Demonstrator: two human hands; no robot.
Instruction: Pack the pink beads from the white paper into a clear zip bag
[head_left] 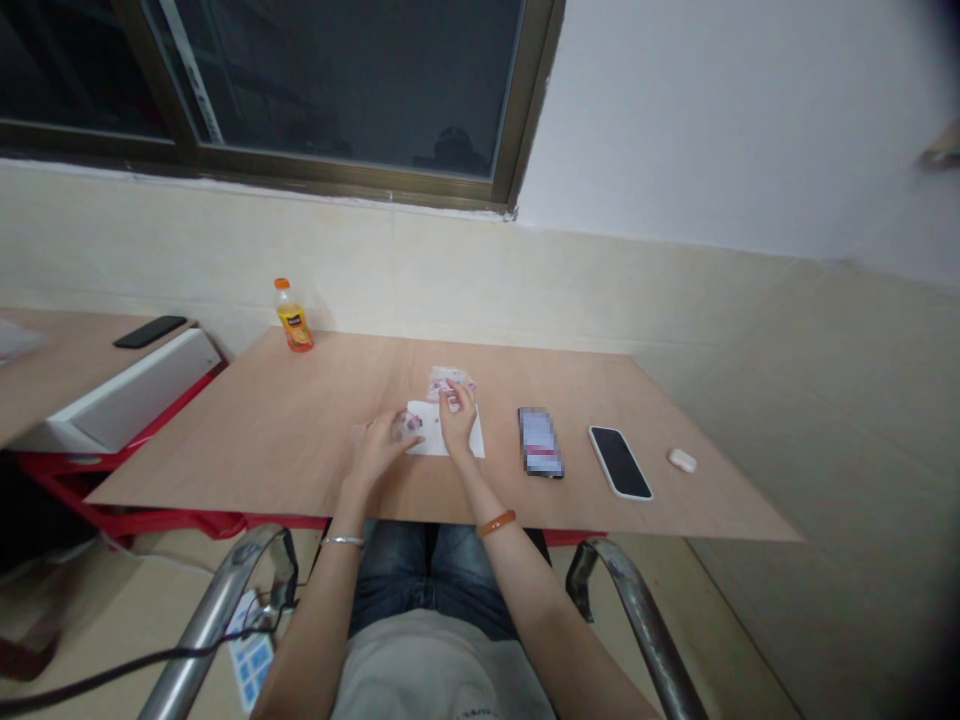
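A white sheet of paper lies on the table under both hands. My left hand is at the paper's left edge, thumb and fingers curved around a small clear plastic thing with dark pink parts. My right hand is over the right part of the paper, its fingertips pinched together. Whatever is between those fingertips is too small to make out. Just behind the right fingers lies a clear plastic bag with pink pieces, partly covered by them.
Right of the paper lie a phone with a lit screen, a white-edged phone and a small white case. An orange drink bottle stands at the back left. Further left, a white box sits beside another table holding a black phone.
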